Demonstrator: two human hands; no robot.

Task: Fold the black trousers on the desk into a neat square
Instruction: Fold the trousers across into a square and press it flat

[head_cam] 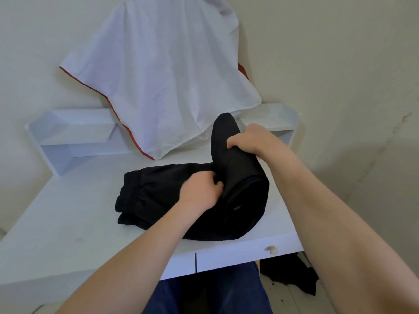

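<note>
Behind the black trousers (181, 193), gripped by both closed hands, hangs a white cloth (163, 75).

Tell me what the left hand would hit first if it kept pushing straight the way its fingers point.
The left hand points right, into the raised fold of the black trousers, which it already seems to touch. The right hand grips that fold higher up, probably out of line.

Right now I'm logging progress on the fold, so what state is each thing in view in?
black trousers: partly folded, right end lifted off the desk.
right hand: shut on the raised fold.
left hand: pressing into the crease.
white cloth: hanging against the wall, draped onto the desk.
desk: drawers closed.
</note>
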